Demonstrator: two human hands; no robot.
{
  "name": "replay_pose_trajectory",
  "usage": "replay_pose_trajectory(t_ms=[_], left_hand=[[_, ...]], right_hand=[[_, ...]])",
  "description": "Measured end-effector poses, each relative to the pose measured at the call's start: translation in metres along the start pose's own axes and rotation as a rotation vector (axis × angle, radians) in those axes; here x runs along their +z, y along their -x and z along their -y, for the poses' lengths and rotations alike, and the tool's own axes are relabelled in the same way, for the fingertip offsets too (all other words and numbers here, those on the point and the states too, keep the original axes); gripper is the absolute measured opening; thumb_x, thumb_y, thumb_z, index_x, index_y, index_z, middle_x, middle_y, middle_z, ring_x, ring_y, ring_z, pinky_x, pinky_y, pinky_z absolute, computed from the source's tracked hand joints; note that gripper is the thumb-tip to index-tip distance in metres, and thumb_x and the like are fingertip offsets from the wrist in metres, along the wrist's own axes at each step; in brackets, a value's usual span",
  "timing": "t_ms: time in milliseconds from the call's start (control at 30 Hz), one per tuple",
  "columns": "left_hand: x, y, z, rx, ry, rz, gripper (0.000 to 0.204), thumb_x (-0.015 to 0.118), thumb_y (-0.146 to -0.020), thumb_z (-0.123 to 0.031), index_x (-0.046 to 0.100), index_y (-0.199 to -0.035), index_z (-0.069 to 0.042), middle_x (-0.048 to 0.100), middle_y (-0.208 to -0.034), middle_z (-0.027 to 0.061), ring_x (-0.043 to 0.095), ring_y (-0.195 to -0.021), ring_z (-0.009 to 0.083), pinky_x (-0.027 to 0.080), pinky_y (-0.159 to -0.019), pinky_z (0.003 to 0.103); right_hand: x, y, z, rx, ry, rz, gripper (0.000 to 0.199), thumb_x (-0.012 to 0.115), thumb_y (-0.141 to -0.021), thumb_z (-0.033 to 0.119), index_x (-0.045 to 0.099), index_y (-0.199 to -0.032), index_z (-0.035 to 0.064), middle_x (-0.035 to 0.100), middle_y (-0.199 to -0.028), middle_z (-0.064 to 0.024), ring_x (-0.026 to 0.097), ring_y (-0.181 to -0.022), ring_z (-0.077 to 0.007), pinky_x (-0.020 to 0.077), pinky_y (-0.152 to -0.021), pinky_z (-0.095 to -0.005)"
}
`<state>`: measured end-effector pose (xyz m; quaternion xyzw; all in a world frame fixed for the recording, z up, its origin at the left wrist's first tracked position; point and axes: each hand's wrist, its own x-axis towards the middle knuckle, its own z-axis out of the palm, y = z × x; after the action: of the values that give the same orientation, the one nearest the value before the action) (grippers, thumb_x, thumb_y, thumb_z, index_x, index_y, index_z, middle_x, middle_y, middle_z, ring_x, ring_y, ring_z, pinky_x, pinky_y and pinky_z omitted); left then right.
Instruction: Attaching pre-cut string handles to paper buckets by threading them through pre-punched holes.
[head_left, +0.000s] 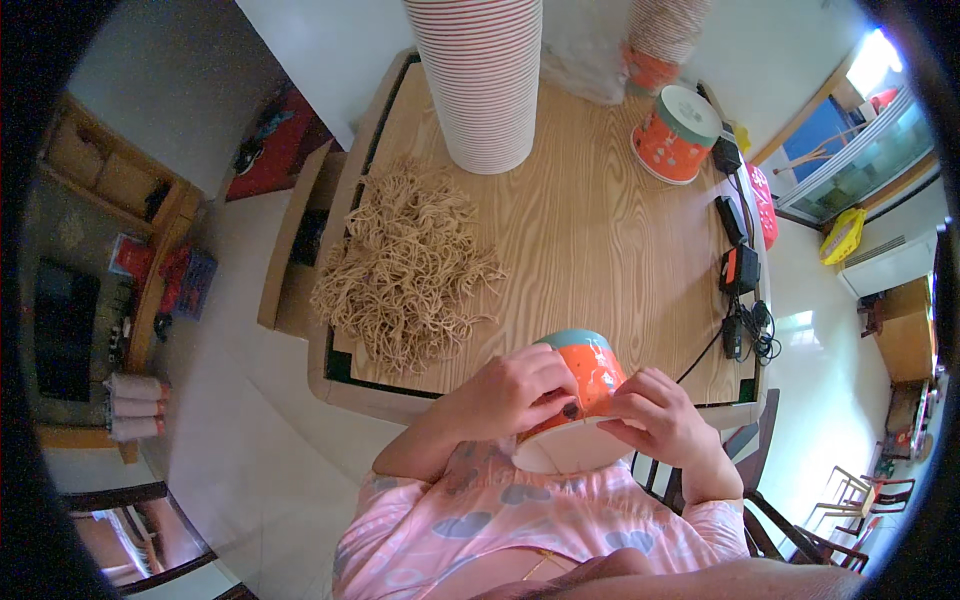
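Note:
An orange paper tub (590, 372) with a teal band is held tilted at the near table edge, close to my body. Its wide, pale end points down toward me. My left hand (525, 392) grips the tub's left side near the rim, fingers curled. On the other side, my right hand (660, 415) pinches the rim with bent fingers. Whether a strand of cord lies between the fingertips is too small to tell. A loose heap of tan cord pieces (410, 265) lies on the wooden table (600, 240), left of the tub.
Behind the heap rises a tall stack of white paper tubs (480, 90). A similar orange tub (672, 148) stands upside down at the far right, near another stack (665, 45) in clear plastic. Black adapters and cables (740, 275) line the right edge. An open drawer (300, 240) juts out left.

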<state>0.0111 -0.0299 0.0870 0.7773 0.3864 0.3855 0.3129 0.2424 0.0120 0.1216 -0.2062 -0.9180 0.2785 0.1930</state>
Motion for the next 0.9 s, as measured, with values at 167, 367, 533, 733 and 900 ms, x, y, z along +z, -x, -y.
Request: replay_pose_trajectory(t_ms=[167,367,533,733,900], left_hand=[[-0.004,-0.004,0.0,0.012,0.099,0.003,0.013,0.068,-0.074,-0.007,0.062,-0.086,-0.005,0.057,-0.079,0.0084,0.056,-0.078,0.0252,0.047,-0.07,0.036],[-0.008,-0.008,0.001,0.027,0.216,0.06,0.011,0.07,-0.073,-0.007,0.065,-0.083,-0.006,0.057,-0.075,0.0069,0.057,-0.075,0.0237,0.047,-0.069,0.034],[-0.007,-0.007,0.006,-0.042,0.315,0.064,0.012,0.069,-0.073,-0.008,0.064,-0.083,-0.005,0.057,-0.075,0.0073,0.057,-0.074,0.0239,0.046,-0.067,0.034],[0.0,-0.006,-0.001,-0.128,0.053,-0.001,0.011,0.072,-0.07,-0.008,0.064,-0.077,-0.005,0.061,-0.075,0.0072,0.06,-0.076,0.0226,0.047,-0.068,0.034],[0.001,-0.007,-0.001,-0.228,0.135,-0.03,0.011,0.072,-0.071,-0.008,0.065,-0.078,-0.005,0.061,-0.077,0.0079,0.06,-0.077,0.0228,0.047,-0.068,0.033]], right_hand=[[0.005,-0.002,0.001,-0.044,0.0,-0.049,0.021,0.07,-0.072,0.011,0.061,-0.091,0.0067,0.055,-0.081,-0.0071,0.056,-0.075,-0.0252,0.0474,-0.064,-0.0353],[0.006,-0.005,0.001,-0.075,-0.017,-0.072,0.027,0.073,-0.067,0.008,0.063,-0.092,0.0065,0.055,-0.08,-0.0068,0.055,-0.07,-0.0238,0.045,-0.06,-0.034],[0.006,-0.004,-0.001,-0.071,-0.007,-0.063,0.025,0.073,-0.067,0.008,0.064,-0.09,0.0063,0.055,-0.08,-0.0065,0.055,-0.07,-0.0235,0.045,-0.06,-0.0342],[0.008,-0.008,-0.001,-0.068,0.012,-0.109,0.022,0.073,-0.067,0.006,0.064,-0.087,0.0052,0.056,-0.078,-0.0059,0.055,-0.069,-0.0225,0.0446,-0.058,-0.0334],[0.009,-0.011,0.001,-0.045,0.023,-0.103,0.023,0.072,-0.067,0.006,0.062,-0.088,0.0053,0.056,-0.076,-0.0055,0.055,-0.068,-0.0221,0.0443,-0.059,-0.0332]])
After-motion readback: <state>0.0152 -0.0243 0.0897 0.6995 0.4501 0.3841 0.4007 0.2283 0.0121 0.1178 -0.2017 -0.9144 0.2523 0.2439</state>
